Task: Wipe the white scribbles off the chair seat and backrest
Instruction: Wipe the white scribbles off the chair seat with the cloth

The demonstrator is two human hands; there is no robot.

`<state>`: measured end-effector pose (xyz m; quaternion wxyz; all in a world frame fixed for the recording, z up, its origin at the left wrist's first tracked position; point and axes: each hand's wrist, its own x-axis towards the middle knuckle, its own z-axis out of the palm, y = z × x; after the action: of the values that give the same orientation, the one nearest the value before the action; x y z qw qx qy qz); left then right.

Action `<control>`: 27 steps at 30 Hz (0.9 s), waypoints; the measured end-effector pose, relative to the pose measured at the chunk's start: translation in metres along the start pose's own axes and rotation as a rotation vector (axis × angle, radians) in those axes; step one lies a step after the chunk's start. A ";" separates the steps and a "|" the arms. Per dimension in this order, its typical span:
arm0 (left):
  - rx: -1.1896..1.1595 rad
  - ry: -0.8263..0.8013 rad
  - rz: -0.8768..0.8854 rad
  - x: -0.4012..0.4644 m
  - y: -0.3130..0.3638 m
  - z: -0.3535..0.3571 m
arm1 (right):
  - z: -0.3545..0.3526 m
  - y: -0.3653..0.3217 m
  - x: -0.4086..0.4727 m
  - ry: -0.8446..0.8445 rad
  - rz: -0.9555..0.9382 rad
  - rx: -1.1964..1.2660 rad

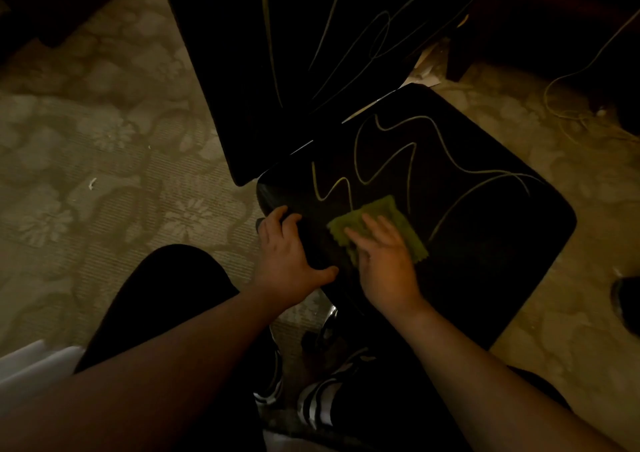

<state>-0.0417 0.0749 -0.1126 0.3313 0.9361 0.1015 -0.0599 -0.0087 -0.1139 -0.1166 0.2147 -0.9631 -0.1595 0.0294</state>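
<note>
My flat right hand (381, 261) presses a fuzzy green cloth (382, 209) onto the scribbled black seat (485, 261); left hand (287, 254) grips its edge.

Green cloth (385, 209) lies on scribbled black seat (485, 243); backrest (277, 70) also scribbled.

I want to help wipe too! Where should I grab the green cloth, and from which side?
Probably pinch the green cloth at its far edge, coming from the backrest side. It lies flat on the seat, and the right hand presses straight fingers on its near half, so only the far strip is free.
</note>
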 end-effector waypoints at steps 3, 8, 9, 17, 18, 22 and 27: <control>-0.014 -0.001 0.011 0.000 -0.001 0.001 | 0.002 -0.016 0.001 -0.218 -0.296 0.016; -0.019 0.025 -0.011 -0.004 0.003 0.002 | -0.005 -0.004 0.018 -0.235 -0.216 -0.025; -0.026 0.017 -0.021 -0.004 0.004 0.002 | -0.006 -0.001 0.022 -0.184 -0.134 -0.038; -0.092 -0.007 -0.016 -0.005 0.005 0.001 | 0.004 -0.029 0.035 -0.241 -0.140 -0.068; -0.102 -0.007 -0.014 -0.005 0.005 0.001 | 0.002 -0.030 0.036 -0.287 -0.202 -0.057; -0.125 -0.024 -0.029 -0.001 0.004 -0.001 | -0.007 -0.015 0.054 -0.327 -0.218 -0.107; -0.120 -0.043 -0.037 0.003 0.005 -0.003 | -0.008 -0.012 0.085 -0.138 0.128 -0.127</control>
<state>-0.0374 0.0739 -0.1076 0.3877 0.9111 0.1151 -0.0798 0.0692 -0.0798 -0.1030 0.1395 -0.9787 -0.1134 0.0990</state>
